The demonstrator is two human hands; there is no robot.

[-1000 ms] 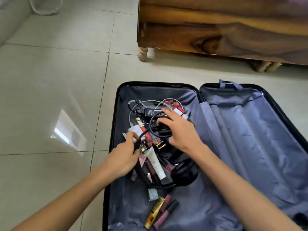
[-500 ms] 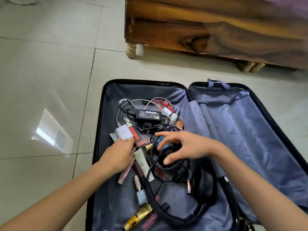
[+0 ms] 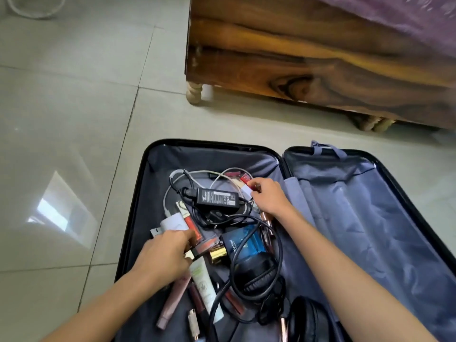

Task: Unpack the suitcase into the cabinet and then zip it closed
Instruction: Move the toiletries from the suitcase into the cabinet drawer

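Suitcase (image 3: 138,206): open on the floor (image 3: 74,119), left half cluttered.
Right hand (image 3: 270,201): fingers pinch a white plug (image 3: 246,191).
Left hand (image 3: 165,255): fingers curled beside a white charger (image 3: 174,223); grip unclear.

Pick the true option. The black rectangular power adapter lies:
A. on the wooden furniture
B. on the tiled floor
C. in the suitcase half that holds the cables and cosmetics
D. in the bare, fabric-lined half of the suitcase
C: the black rectangular power adapter rests on the tangled cables in the left half of the open dark suitcase.
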